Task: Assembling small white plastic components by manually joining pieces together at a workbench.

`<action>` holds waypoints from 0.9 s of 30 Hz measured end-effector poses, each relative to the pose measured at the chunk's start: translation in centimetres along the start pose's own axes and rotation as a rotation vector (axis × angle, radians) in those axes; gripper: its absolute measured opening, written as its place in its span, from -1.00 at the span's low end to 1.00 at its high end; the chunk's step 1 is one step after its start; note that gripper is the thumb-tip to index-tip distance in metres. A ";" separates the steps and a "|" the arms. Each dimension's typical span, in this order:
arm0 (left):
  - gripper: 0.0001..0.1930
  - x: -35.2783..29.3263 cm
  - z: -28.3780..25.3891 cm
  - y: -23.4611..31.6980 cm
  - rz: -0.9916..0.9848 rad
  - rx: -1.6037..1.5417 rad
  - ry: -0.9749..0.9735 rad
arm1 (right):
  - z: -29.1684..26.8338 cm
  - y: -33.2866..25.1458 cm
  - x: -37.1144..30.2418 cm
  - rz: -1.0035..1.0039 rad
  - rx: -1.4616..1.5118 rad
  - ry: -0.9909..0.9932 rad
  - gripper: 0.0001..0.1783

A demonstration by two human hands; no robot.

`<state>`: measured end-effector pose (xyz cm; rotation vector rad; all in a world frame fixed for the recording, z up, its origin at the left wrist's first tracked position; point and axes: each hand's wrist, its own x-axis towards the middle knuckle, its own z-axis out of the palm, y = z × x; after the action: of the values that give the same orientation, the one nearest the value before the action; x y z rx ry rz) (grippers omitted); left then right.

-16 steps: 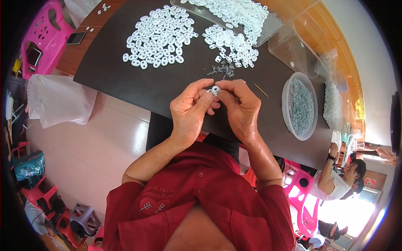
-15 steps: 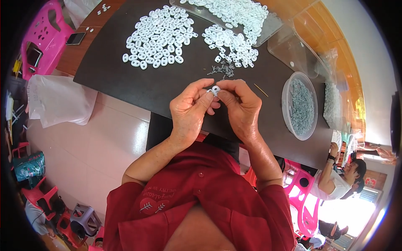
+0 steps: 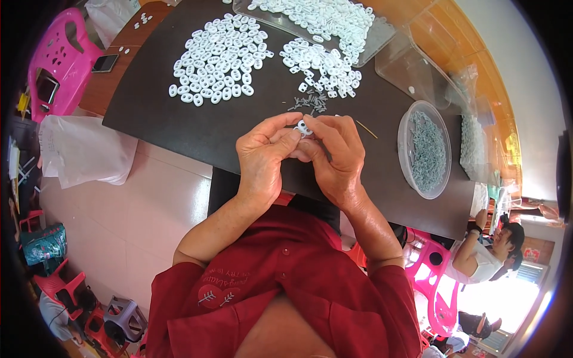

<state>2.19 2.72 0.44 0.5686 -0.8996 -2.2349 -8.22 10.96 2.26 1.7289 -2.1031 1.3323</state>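
My left hand [image 3: 262, 155] and my right hand [image 3: 339, 156] meet over the near edge of the dark table [image 3: 161, 119]. Between their fingertips is a small white oval plastic piece with two holes [image 3: 304, 127], pinched from both sides. The fingers partly cover it, so I cannot tell whether a second part is joined to it. Just beyond the hands lies a small heap of grey pins [image 3: 311, 104]. Farther off are a spread of white two-holed ovals [image 3: 215, 59] on the left and a pile of smaller white plastic pieces [image 3: 322, 67] on the right.
A round clear tub [image 3: 403, 149] of grey pins stands at the right, near a thin wooden stick [image 3: 367, 129]. Behind are a clear tray [image 3: 375, 46] heaped with white pieces and a clear box [image 3: 397, 71]. A phone [image 3: 105, 63] lies left; another person [image 3: 477, 253] sits right.
The right hand's fingers have curled in closer, and the white piece has turned so that its holed face shows more. The whole view has shifted slightly.
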 end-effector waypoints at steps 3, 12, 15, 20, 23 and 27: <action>-0.76 -0.1 0.4 0.5 -0.032 -0.007 0.004 | -0.3 -0.3 0.2 -0.039 -0.052 0.004 -0.56; -0.77 -0.2 0.9 0.6 -0.050 0.075 -0.055 | -0.8 0.3 -0.3 -0.033 -0.029 0.056 -0.61; -0.79 -0.1 0.3 0.3 0.000 0.163 -0.074 | -0.8 0.3 -0.4 -0.027 0.004 0.049 -0.63; -0.80 0.1 -0.5 0.2 0.065 0.208 -0.110 | -0.7 0.1 -0.6 0.018 0.041 0.031 -0.65; -0.77 0.2 -0.9 0.1 0.092 0.204 -0.156 | -0.8 -0.4 -0.7 0.141 0.198 -0.005 -0.66; -0.73 0.1 -1.3 0.3 0.127 0.221 -0.205 | -1.1 -0.7 -0.8 0.282 0.359 -0.039 -0.70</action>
<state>2.99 1.90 -0.26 0.3721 -1.2629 -2.1198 -7.86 12.30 2.82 1.6242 -2.3117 1.8676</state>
